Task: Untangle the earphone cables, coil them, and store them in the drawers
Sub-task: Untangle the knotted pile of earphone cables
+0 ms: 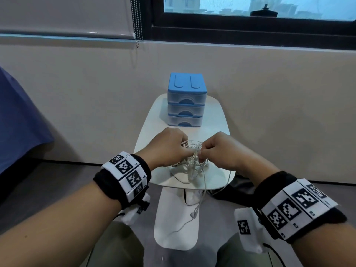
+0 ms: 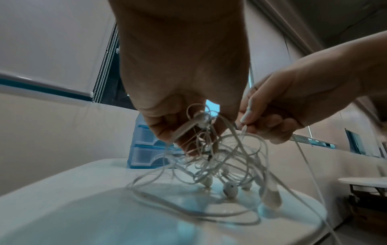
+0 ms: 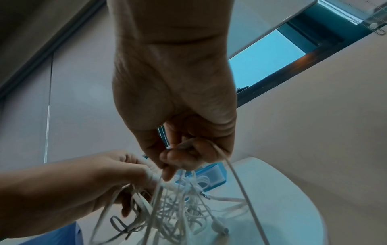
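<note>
Near the table's point(image 1: 212, 116) front edge, the left hand point(image 1: 169, 145) and right hand point(image 1: 221, 149) each pinched strands of the earphone cables point(image 1: 192, 160), a light, limp, snag-prone tangle probably best held near a plug.

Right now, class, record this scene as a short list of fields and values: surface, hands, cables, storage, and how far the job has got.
surface: small white table
left hand: pinches strands of the cable tangle
right hand: pinches a strand of the same tangle
cables: white, knotted, partly lifted; one strand hangs over the table's near edge with an earbud dangling
storage: blue drawer unit, three drawers, all closed, behind the tangle
progress: untangling under way; nothing coiled or stored
</note>
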A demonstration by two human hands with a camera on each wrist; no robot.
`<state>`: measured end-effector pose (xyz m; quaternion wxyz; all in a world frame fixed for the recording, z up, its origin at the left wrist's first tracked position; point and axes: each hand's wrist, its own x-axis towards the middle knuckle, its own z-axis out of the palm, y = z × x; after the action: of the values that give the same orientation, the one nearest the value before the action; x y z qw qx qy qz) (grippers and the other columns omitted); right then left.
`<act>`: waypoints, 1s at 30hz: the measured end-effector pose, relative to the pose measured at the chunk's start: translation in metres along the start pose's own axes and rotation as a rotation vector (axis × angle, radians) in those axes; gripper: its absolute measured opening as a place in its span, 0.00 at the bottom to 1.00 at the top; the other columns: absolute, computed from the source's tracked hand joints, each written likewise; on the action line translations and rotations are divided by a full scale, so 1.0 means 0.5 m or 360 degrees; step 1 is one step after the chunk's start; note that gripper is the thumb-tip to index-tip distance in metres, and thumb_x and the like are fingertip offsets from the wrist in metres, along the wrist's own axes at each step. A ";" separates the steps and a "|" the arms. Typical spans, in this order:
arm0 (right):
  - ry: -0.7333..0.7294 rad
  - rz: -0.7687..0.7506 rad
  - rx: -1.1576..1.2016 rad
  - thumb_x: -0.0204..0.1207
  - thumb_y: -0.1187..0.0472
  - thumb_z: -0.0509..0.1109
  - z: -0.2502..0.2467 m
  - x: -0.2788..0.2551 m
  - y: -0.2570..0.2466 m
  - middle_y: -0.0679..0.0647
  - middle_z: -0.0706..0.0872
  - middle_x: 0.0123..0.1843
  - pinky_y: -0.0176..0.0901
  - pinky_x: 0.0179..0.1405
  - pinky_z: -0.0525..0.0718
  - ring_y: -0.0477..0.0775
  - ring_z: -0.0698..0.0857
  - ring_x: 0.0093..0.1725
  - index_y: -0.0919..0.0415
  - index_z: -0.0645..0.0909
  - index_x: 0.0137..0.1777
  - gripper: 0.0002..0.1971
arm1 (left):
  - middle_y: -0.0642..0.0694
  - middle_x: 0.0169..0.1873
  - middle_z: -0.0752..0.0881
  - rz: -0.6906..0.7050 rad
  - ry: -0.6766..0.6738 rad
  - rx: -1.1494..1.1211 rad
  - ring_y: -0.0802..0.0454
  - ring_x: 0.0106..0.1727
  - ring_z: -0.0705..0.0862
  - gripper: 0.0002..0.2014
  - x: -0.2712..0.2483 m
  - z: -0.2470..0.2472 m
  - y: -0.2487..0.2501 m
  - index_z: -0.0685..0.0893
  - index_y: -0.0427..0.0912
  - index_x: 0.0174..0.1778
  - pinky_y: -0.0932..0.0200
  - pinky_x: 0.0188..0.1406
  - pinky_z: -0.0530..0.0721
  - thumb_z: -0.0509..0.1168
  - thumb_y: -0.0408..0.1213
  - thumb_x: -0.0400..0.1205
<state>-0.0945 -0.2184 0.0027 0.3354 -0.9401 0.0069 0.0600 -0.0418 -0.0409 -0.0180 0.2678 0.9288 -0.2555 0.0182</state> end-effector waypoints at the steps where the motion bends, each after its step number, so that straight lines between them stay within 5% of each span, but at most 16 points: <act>1: 0.0022 0.0035 0.0014 0.76 0.62 0.73 -0.004 0.002 -0.003 0.48 0.81 0.23 0.34 0.23 0.74 0.47 0.77 0.22 0.56 0.89 0.31 0.11 | 0.48 0.26 0.78 -0.0049 0.0004 -0.0020 0.50 0.29 0.72 0.21 0.000 -0.002 0.006 0.76 0.39 0.25 0.54 0.29 0.71 0.73 0.48 0.77; 4: 0.0182 0.0097 0.0035 0.76 0.63 0.72 -0.015 0.013 -0.005 0.56 0.85 0.34 0.41 0.31 0.77 0.55 0.80 0.32 0.61 0.91 0.39 0.08 | 0.47 0.24 0.78 -0.0202 -0.0028 -0.0062 0.49 0.27 0.72 0.21 0.004 -0.005 0.019 0.73 0.41 0.23 0.55 0.28 0.68 0.69 0.43 0.79; 7: 0.0296 0.0050 0.0055 0.77 0.61 0.74 -0.023 0.019 -0.003 0.54 0.82 0.33 0.41 0.29 0.73 0.55 0.77 0.34 0.63 0.90 0.40 0.07 | 0.46 0.26 0.78 -0.0309 -0.0083 -0.0242 0.50 0.28 0.74 0.22 0.011 -0.009 0.025 0.73 0.42 0.24 0.57 0.29 0.70 0.70 0.43 0.82; 13: 0.0069 -0.0063 -0.0019 0.77 0.56 0.79 -0.012 0.020 0.008 0.46 0.78 0.26 0.36 0.26 0.71 0.45 0.74 0.26 0.55 0.86 0.34 0.11 | 0.47 0.31 0.87 -0.0343 -0.0160 -0.0572 0.55 0.28 0.81 0.19 0.027 -0.026 0.042 0.87 0.39 0.37 0.62 0.32 0.78 0.72 0.51 0.84; 17: -0.0054 0.0015 0.0224 0.78 0.61 0.79 0.015 0.031 0.040 0.47 0.79 0.24 0.36 0.25 0.72 0.46 0.74 0.25 0.63 0.86 0.37 0.10 | 0.43 0.47 0.89 -0.0252 -0.0231 -0.0924 0.52 0.39 0.86 0.08 0.032 -0.034 0.047 0.86 0.39 0.53 0.56 0.43 0.84 0.74 0.38 0.83; 20: -0.0105 0.0116 0.0502 0.81 0.61 0.76 0.033 0.035 0.062 0.50 0.80 0.24 0.36 0.23 0.67 0.46 0.76 0.24 0.62 0.85 0.38 0.10 | 0.49 0.54 0.85 -0.0060 -0.0358 -0.0789 0.54 0.41 0.83 0.15 0.019 -0.035 0.039 0.81 0.48 0.57 0.55 0.45 0.84 0.74 0.28 0.79; 23: -0.0098 0.0170 0.0609 0.82 0.60 0.76 0.044 0.047 0.078 0.56 0.83 0.29 0.37 0.19 0.67 0.47 0.74 0.22 0.62 0.86 0.39 0.10 | 0.57 0.56 0.77 0.0117 -0.0448 -0.0437 0.60 0.54 0.81 0.21 0.007 -0.033 0.017 0.78 0.52 0.59 0.70 0.44 0.77 0.75 0.28 0.77; 26: -0.0112 0.0168 0.0644 0.82 0.60 0.76 0.048 0.058 0.087 0.62 0.86 0.35 0.40 0.21 0.67 0.49 0.72 0.23 0.62 0.86 0.39 0.11 | 0.55 0.63 0.72 0.0175 -0.0350 -0.0251 0.53 0.69 0.75 0.25 0.004 -0.029 -0.011 0.75 0.58 0.60 0.61 0.59 0.79 0.76 0.29 0.75; 30: -0.0141 0.0216 0.0688 0.83 0.61 0.75 0.048 0.073 0.092 0.59 0.87 0.33 0.39 0.21 0.68 0.48 0.71 0.22 0.62 0.84 0.39 0.11 | 0.53 0.58 0.74 0.0291 -0.0072 0.0091 0.51 0.62 0.72 0.18 -0.001 -0.027 -0.035 0.81 0.61 0.50 0.49 0.64 0.72 0.78 0.35 0.74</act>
<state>-0.0635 -0.2381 -0.0490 0.5243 -0.8402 0.0682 0.1207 -0.0322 -0.0209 -0.0152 0.2324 0.9091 -0.3444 0.0288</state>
